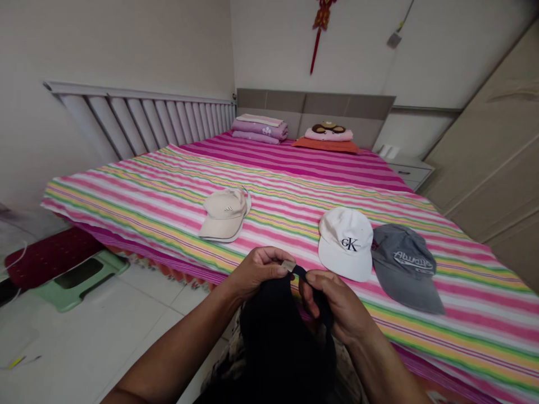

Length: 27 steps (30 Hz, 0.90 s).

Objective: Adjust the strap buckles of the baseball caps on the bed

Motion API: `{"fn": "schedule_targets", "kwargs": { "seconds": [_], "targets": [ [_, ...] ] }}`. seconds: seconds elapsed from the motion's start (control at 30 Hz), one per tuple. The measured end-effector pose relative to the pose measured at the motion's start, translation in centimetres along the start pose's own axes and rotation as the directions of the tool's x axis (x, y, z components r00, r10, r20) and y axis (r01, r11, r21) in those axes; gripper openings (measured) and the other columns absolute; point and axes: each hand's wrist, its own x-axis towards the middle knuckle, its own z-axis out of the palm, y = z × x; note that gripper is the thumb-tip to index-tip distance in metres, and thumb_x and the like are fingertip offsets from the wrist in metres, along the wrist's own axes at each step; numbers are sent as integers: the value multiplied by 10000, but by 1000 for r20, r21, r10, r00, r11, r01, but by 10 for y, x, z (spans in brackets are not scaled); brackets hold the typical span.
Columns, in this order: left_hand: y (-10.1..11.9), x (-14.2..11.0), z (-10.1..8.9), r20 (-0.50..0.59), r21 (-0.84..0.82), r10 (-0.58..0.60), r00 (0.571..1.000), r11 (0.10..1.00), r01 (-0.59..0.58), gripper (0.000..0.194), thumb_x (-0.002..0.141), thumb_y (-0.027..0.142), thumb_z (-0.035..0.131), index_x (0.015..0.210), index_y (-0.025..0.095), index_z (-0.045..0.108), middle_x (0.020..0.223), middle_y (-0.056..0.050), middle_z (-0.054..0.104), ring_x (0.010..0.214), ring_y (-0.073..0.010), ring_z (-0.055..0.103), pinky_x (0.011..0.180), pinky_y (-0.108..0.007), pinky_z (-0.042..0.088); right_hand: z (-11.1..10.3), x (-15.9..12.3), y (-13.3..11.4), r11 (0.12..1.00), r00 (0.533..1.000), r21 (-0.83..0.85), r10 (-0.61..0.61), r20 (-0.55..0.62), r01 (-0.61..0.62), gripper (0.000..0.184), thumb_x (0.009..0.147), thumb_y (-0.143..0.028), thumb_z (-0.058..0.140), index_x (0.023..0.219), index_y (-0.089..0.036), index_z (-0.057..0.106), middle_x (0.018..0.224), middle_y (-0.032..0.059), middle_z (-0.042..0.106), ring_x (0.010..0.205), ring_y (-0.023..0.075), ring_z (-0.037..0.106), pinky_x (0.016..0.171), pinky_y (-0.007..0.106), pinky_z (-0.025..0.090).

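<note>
My left hand [257,270] and my right hand [337,300] both grip a black cap [278,336] held low in front of me at the edge of the bed. The left fingers pinch its small metal strap buckle [288,265]; the right fingers are closed on the black strap beside it. On the striped bedspread [295,185] lie three more caps: a beige cap [225,214] to the left, a white cap with "GK" lettering [346,242] just beyond my right hand, and a grey cap [405,264] touching it on the right.
Folded purple bedding [260,129] and an orange and pink pillow stack [328,139] lie at the headboard. A green stool [78,278] with a dark red mat stands on the white tiled floor at left. A nightstand [410,168] and wardrobe [492,163] stand to the right.
</note>
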Motion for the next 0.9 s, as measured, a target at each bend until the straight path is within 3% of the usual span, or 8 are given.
{"fn": "schedule_targets", "kwargs": {
  "seconds": [0.13,0.4,0.63,0.9],
  "targets": [
    [3,-2,-2,31,79,6,999,997,-9,303,569,210,751,842,124,651,739,-30,658,655,-110,594,637,-216,418,0,0,3,999,1000,29,13,0,-13,283,719,-408,584,603,-152,554,374,-52,455,338,61,340,368,185,267],
    [9,-4,-4,68,270,69,995,959,-85,254,621,193,718,858,137,646,743,-3,615,686,-81,545,650,-188,393,-2,3,4,1000,997,18,-11,-70,12,251,681,-376,639,638,-152,535,392,-71,458,321,38,321,358,167,249],
    [11,-4,-4,144,380,137,980,907,-183,262,652,208,694,902,141,649,832,-30,606,787,-122,542,728,-231,409,-2,5,7,999,999,37,13,-39,-12,243,673,-358,646,614,-149,536,404,-68,459,328,41,343,364,174,262],
    [11,-4,-5,119,474,194,974,851,-227,265,655,235,692,893,130,644,844,-42,610,795,-133,542,726,-238,416,-1,6,11,999,998,44,-11,-64,14,249,677,-366,650,624,-152,534,377,-77,432,329,44,314,368,182,250]
  ]
}}
